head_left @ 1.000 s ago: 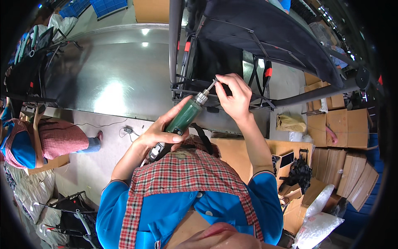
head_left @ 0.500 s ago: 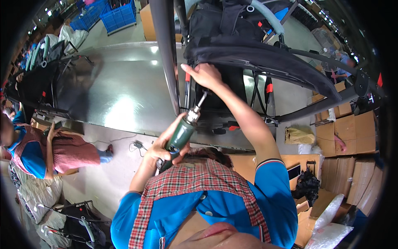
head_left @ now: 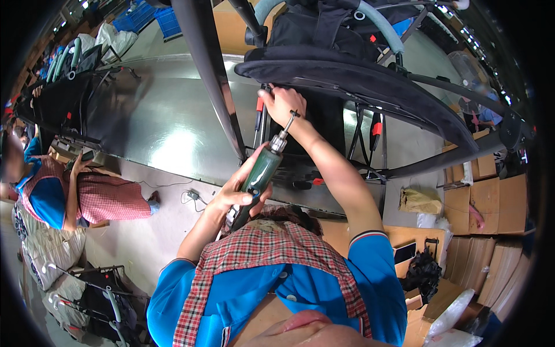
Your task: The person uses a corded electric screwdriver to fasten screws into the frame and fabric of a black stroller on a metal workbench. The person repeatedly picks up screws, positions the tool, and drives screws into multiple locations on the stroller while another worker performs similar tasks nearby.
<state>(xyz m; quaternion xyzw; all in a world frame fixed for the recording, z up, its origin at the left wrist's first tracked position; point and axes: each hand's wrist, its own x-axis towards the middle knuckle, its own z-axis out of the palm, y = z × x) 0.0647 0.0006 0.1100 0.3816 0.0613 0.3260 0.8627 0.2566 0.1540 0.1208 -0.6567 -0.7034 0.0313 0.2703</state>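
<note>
My left hand (head_left: pixel 238 194) is wrapped round a green electric screwdriver (head_left: pixel 262 173), its metal bit tilted up to the right. A small dark piece (head_left: pixel 295 114) shows at the bit's tip, in front of my right wrist. Beyond it, my right hand (head_left: pixel 286 105) reaches in under the black canopy (head_left: pixel 347 84) of a stroller, next to a thin tube (head_left: pixel 258 118) with a red part. The fingers are curled and partly hidden, so what they hold cannot be made out. A thick dark stroller tube (head_left: pixel 214 75) rises left of both hands.
The stroller stands on a shiny metal workbench (head_left: pixel 156 115). Another stroller frame (head_left: pixel 63 110) is at its left end, where a person in a checked apron (head_left: pixel 104 194) stands. Cardboard boxes (head_left: pixel 497 202) are stacked at the right. A cable adapter (head_left: pixel 192 195) lies on the floor.
The screwdriver has moved slightly up and right, and its tip now shows in front of my right wrist. My right hand stays by the canopy. The view has shifted a little.
</note>
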